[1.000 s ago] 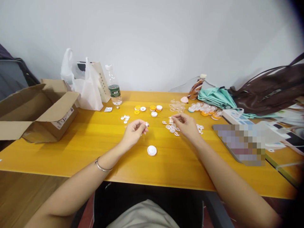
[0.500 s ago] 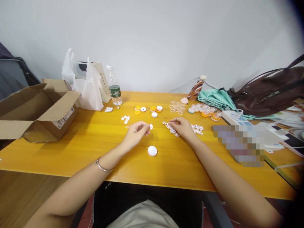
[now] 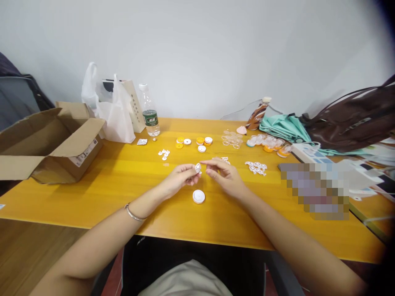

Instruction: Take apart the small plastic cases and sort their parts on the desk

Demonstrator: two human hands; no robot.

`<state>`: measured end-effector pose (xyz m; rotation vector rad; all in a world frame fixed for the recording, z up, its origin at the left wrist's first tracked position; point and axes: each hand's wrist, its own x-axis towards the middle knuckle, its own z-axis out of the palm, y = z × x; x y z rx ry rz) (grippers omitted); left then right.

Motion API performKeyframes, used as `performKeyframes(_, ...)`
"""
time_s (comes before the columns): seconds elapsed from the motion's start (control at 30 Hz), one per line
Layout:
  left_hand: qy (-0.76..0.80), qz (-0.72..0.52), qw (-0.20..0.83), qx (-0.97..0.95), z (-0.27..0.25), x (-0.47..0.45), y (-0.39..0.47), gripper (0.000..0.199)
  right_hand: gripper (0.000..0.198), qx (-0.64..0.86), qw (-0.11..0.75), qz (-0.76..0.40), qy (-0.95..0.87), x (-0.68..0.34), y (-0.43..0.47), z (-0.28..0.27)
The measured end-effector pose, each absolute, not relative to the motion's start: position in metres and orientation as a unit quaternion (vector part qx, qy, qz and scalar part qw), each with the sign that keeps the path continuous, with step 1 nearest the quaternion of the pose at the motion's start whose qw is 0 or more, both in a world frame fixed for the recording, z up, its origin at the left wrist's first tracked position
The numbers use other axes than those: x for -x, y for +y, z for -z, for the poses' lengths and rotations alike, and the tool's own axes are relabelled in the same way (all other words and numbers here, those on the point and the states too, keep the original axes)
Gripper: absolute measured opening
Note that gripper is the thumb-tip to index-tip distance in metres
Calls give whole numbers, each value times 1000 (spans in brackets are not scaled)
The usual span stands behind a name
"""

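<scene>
The left hand (image 3: 180, 176) pinches a white part (image 3: 198, 167) over the desk (image 3: 129, 164), the right hand (image 3: 226, 176), fingers parted, just beside it, and work looks midway: domed discs (image 3: 273, 144) at its two o'clock seem done, while cutouts (image 3: 256, 167) at three and a white disc (image 3: 198, 196) at six apparently remain.

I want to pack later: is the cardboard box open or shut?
The cardboard box is open: its flaps spread outward and its inside shows.

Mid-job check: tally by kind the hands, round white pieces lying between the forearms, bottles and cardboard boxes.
Hands: 2 (left hand, right hand)
Round white piece between the forearms: 1
Bottles: 2 (clear bottle, brown bottle)
Cardboard box: 1
Total: 6
</scene>
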<state>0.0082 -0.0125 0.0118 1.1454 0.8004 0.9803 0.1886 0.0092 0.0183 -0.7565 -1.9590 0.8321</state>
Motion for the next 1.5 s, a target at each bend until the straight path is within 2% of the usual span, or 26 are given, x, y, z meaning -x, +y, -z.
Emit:
performKeyframes(0.17,370,-384,643,-550,-15,-11,-17,28,19,291,422,-378,-771,-183,4,-16)
performKeyframes(0.3,396,-375,614,-571,-17,-10,-17,29,26,335,454,-419,-712,-186,11,-22)
performKeyframes(0.37,407,-391,596,-572,-17,-10,-15,29,30,388,483,-402,-674,-198,21,-31)
performKeyframes(0.47,418,-398,574,-581,-18,-9,-15,29,30,483,503,-302,-650,-237,42,-44)
performKeyframes(0.6,418,-385,557,-606,-21,-10,-17,28,29,599,380,-175,-683,-305,70,-43)
performKeyframes(0.73,418,-379,548,-618,-22,-10,-17,27,27,661,263,-201,-674,-347,81,-23)
performKeyframes(1.0,422,-385,514,-640,-20,-7,-14,26,32,694,221,-204,-654,-349,81,-15)
performKeyframes(1.13,420,-344,445,-712,-24,-1,-17,25,39,660,303,-156,-669,-329,69,-28)
performKeyframes(1.2,397,-280,403,-776,-27,4,-20,27,42,596,312,-200,-713,-309,59,-36)
performKeyframes(1.27,367,-218,362,-829,-28,7,-23,39,42,507,266,-286,-768,-282,46,-42)
performKeyframes(1.33,359,-173,329,-856,-26,9,-24,46,40,431,180,-345,-814,-254,31,-45)
performKeyframes(1.4,365,-144,311,-866,-22,7,-24,42,42,383,116,-355,-845,-229,17,-43)
performKeyframes(1.5,374,-138,293,-869,-16,3,-22,33,45,341,92,-317,-880,-201,2,-33)
